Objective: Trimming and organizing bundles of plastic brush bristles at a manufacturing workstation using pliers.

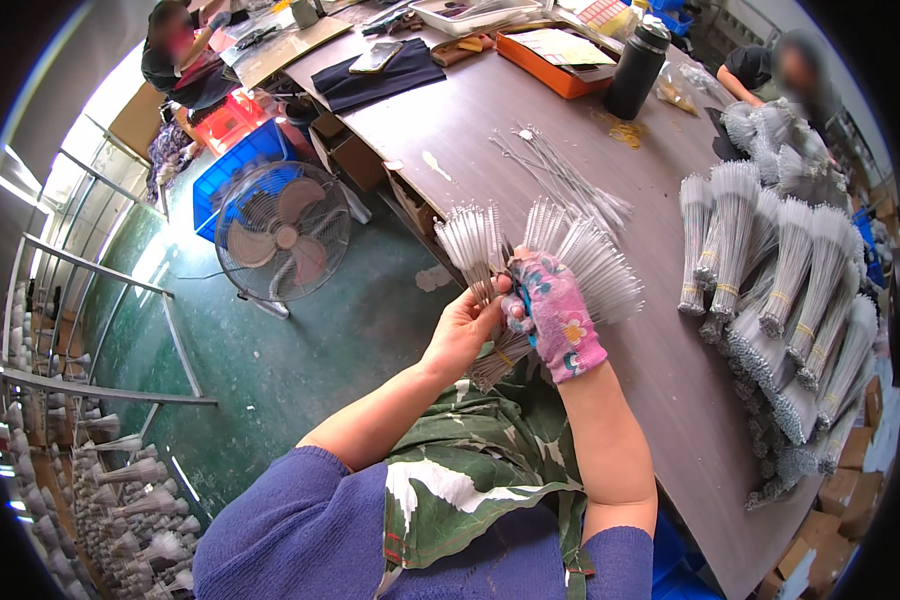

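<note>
Bare and closed, my left hand (pixel 462 325) grips a fanned bunch of thin wire brushes (pixel 470 238) with white bristle ends pointing up. My right hand (pixel 558 318), in a pink flowered glove with fingertips showing, is closed beside it on a second spread of the same brushes (pixel 602 265). Both hands meet in front of my body at the table's edge. Below them, a bunch of wire stems (pixel 500 362) with a yellow band shows near my lap; whether it belongs to the held brushes I cannot tell. Several loose wire brushes (pixel 560 175) lie on the table just beyond.
Banded bundles of brushes (pixel 795 270) are heaped along the right of the table (pixel 670 400). A black bottle (pixel 638 68), an orange box (pixel 550 65) and a dark cloth (pixel 380 75) stand farther back. A floor fan (pixel 286 236) is at left. Two people work beyond.
</note>
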